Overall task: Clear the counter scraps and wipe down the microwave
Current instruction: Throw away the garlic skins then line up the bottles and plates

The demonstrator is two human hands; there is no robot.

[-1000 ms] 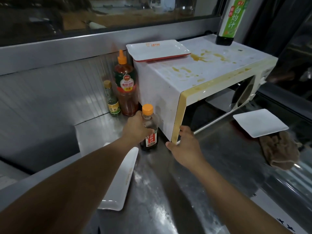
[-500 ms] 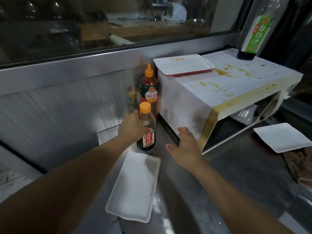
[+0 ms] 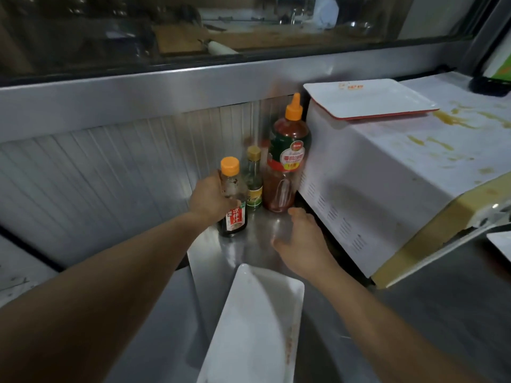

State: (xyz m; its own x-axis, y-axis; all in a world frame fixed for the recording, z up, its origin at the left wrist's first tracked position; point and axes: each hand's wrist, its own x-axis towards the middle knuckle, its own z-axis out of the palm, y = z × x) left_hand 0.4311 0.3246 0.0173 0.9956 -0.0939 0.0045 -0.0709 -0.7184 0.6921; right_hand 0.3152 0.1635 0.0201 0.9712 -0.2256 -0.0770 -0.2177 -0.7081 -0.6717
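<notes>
Microwave, white with yellow spills across its top, sits at the counter's right; a red-rimmed tray rests on it. Left hand grips the orange-capped sauce bottle, probably parking it beside the other bottles to free wiping room. Right hand, fingers relaxed, holds nothing beside the microwave's vented side.

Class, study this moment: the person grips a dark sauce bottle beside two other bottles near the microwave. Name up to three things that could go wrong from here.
1. The left hand grips the dark sauce bottle close to the small green bottle and tall red sauce bottle; setting it down carelessly might topple them.
2. The white tray overhangs the microwave top's edge; a nudge might slide it off.
3. The right hand may smear the yellow stains while wiping.
</notes>
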